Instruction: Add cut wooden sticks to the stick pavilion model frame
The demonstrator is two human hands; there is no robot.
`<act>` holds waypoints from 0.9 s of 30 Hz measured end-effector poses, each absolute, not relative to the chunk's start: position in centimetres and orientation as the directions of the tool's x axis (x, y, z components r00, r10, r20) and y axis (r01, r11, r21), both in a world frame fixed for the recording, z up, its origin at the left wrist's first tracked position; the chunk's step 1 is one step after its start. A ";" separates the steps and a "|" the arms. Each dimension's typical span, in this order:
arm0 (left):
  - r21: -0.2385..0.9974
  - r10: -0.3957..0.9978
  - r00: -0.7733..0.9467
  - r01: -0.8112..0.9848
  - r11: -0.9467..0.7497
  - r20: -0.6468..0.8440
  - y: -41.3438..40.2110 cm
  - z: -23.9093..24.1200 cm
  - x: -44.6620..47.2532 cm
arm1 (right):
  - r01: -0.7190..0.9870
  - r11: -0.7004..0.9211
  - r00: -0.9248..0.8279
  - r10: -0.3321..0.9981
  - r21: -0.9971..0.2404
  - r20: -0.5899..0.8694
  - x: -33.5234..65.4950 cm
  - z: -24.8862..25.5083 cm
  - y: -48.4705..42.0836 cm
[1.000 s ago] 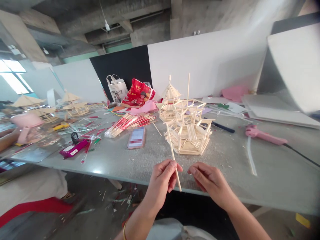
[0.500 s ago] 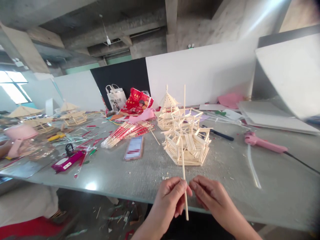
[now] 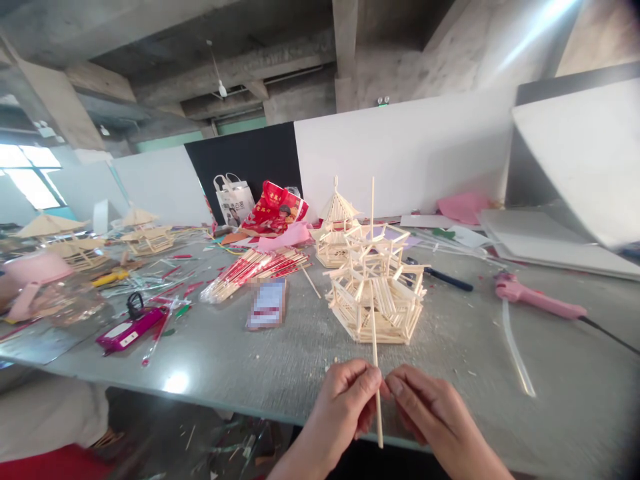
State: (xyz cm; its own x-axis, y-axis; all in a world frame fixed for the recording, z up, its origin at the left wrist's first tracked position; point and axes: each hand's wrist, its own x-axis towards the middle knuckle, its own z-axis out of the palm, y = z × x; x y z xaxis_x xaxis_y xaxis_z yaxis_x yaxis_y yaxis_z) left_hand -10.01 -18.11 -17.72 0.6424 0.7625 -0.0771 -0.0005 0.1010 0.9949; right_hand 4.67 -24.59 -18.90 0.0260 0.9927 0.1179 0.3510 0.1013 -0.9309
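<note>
A thin wooden stick (image 3: 375, 347) is pinched between the thumb and fingers of my left hand (image 3: 350, 400), one end pointing down towards me. Close beside it, my right hand (image 3: 430, 407) has its thumb and fingertips pressed together; whatever is in them is hidden. Just beyond both hands stands an open, many-sided pavilion model (image 3: 395, 330) built of wooden sticks, with a tall upright rod rising out of it. Another stick model with a pointed roof (image 3: 339, 210) is behind it.
To the right lie a pink glue gun (image 3: 540, 297) with a clear glue stick and a dark-handled tool (image 3: 447, 279). Left are a phone (image 3: 267, 303), bagged sticks (image 3: 235, 273) and a purple power strip (image 3: 130, 330). A red bag (image 3: 275, 207) stands behind. Someone sits at far left.
The view has shifted slightly, so the table's things appear a little lower. Both hands stay close together, the stick still in my left hand.
</note>
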 end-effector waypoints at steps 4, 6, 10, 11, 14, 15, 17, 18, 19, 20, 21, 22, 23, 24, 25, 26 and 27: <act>0.993 0.752 0.652 0.005 0.116 -0.091 -18.0 -17.7 -9.9 | 0.343 0.103 0.044 0.991 -0.934 0.125 4.6 -19.2 -24.6; 0.994 0.749 0.656 0.009 0.112 -0.091 -18.0 -17.7 -9.9 | 0.330 0.098 0.046 0.992 -0.939 0.119 4.6 -19.3 -24.6; 0.995 0.750 0.656 0.016 0.099 -0.085 -18.0 -17.7 -9.9 | 0.287 0.096 0.047 0.992 -0.953 0.114 4.7 -19.4 -24.6; 0.995 0.749 0.657 0.015 0.097 -0.083 -18.1 -17.7 -9.9 | 0.279 0.098 0.046 0.992 -0.955 0.116 4.8 -19.4 -24.6; 0.995 0.746 0.660 0.012 0.103 -0.085 -18.1 -17.7 -9.8 | 0.265 0.101 0.048 0.992 -0.959 0.118 4.8 -19.4 -24.5; 0.994 0.746 0.661 0.011 0.106 -0.087 -18.1 -17.7 -9.8 | 0.261 0.102 0.049 0.992 -0.960 0.119 4.8 -19.4 -24.5; 0.994 0.754 0.651 0.009 0.106 -0.086 -18.1 -17.7 -9.7 | 0.262 0.102 0.048 0.992 -0.960 0.118 4.8 -19.3 -24.5; 0.995 0.759 0.645 0.008 0.102 -0.083 -18.1 -17.6 -9.7 | 0.266 0.103 0.045 0.992 -0.958 0.119 4.8 -19.2 -24.5; 0.995 0.761 0.644 0.010 0.099 -0.082 -18.1 -17.6 -9.7 | 0.269 0.104 0.040 0.992 -0.957 0.119 4.8 -19.1 -24.5; 0.995 0.757 0.648 0.013 0.098 -0.083 -18.1 -17.5 -9.7 | 0.271 0.106 0.038 0.992 -0.957 0.121 4.8 -19.0 -24.6; 0.995 0.753 0.652 0.016 0.096 -0.083 -18.1 -17.5 -9.7 | 0.270 0.107 0.039 0.992 -0.957 0.122 4.8 -19.0 -24.6; 0.995 0.751 0.655 0.019 0.093 -0.083 -18.1 -17.4 -9.7 | 0.267 0.112 0.045 0.991 -0.957 0.128 4.7 -19.0 -24.7; 0.996 0.749 0.657 0.025 0.090 -0.084 -18.2 -17.3 -9.7 | 0.268 0.119 0.056 0.989 -0.956 0.138 4.7 -19.0 -24.8; 0.996 0.751 0.655 0.029 0.086 -0.084 -18.2 -17.3 -9.7 | 0.274 0.127 0.068 0.986 -0.953 0.151 4.7 -19.1 -24.8; 0.996 0.759 0.646 0.032 0.079 -0.081 -18.2 -17.3 -9.6 | 0.287 0.136 0.082 0.983 -0.948 0.166 4.6 -19.2 -24.9; 0.997 0.767 0.637 0.033 0.072 -0.077 -18.3 -17.3 -9.6 | 0.305 0.148 0.097 0.978 -0.941 0.186 4.5 -19.3 -25.0; 0.997 0.771 0.633 0.034 0.068 -0.075 -18.3 -17.3 -9.5 | 0.326 0.158 0.114 0.972 -0.932 0.205 4.5 -19.5 -25.1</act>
State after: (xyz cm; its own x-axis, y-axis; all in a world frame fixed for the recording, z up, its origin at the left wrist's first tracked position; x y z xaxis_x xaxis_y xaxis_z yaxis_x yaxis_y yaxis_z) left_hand -9.54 -18.30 -17.26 0.6330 0.7706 -0.0746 0.0344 0.0683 0.9971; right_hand 4.49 -25.06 -19.46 0.1138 0.9721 0.2051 0.3263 0.1584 -0.9319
